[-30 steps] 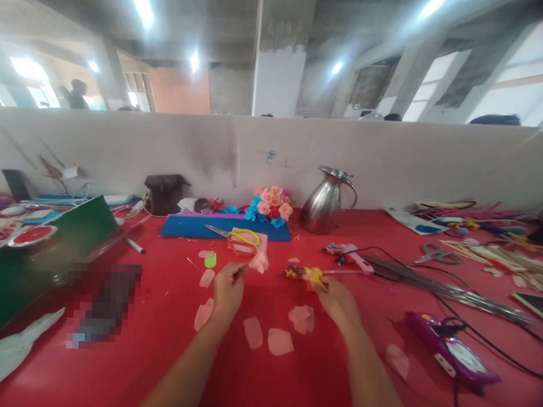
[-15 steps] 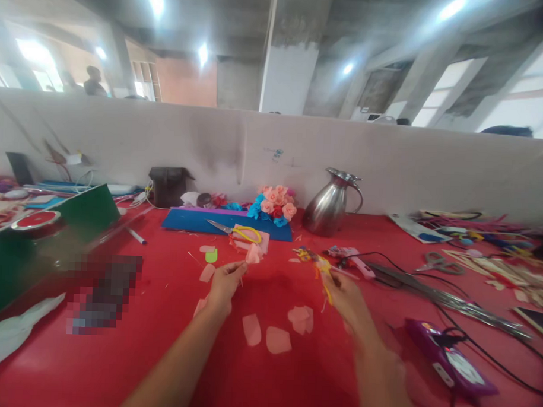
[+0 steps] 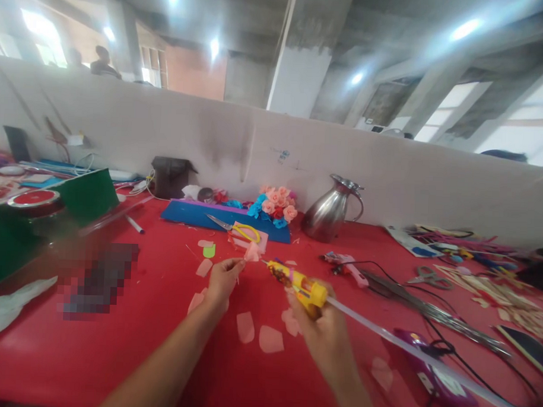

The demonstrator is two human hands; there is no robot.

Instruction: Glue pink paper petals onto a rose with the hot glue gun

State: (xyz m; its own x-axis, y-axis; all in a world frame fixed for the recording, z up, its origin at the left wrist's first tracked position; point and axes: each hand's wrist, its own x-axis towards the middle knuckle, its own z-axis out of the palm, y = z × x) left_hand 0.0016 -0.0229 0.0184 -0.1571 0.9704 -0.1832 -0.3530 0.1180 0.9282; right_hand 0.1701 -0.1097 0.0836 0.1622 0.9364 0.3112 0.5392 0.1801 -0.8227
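Observation:
Between the fingertips of my left hand (image 3: pixel 224 280) a pink paper flower (image 3: pixel 252 252) is pinched, its petals pointing away from me. My right hand (image 3: pixel 323 321) is wrapped round a yellow hot glue gun (image 3: pixel 302 286), whose nozzle points left at the flower, close to it. A long clear glue stick (image 3: pixel 383 332) sticks out of the gun's back end toward the lower right. Loose pink paper petals (image 3: pixel 271 339) lie on the red table (image 3: pixel 159 366) around and below my hands. Just past the flower, yellow-handled scissors (image 3: pixel 235 227) rest on pink paper.
A bunch of pink and blue paper flowers (image 3: pixel 278 205) and a steel jug (image 3: pixel 331 208) stand by the back wall. To the right lie a pink glue gun (image 3: pixel 347 268), grey scissors (image 3: pixel 430 277), and a purple power strip (image 3: pixel 452 394) with black cables.
My right hand has lifted the yellow glue gun off the table and swung its nozzle round to the flower. My left hand keeps its pinch; the view has tilted slightly.

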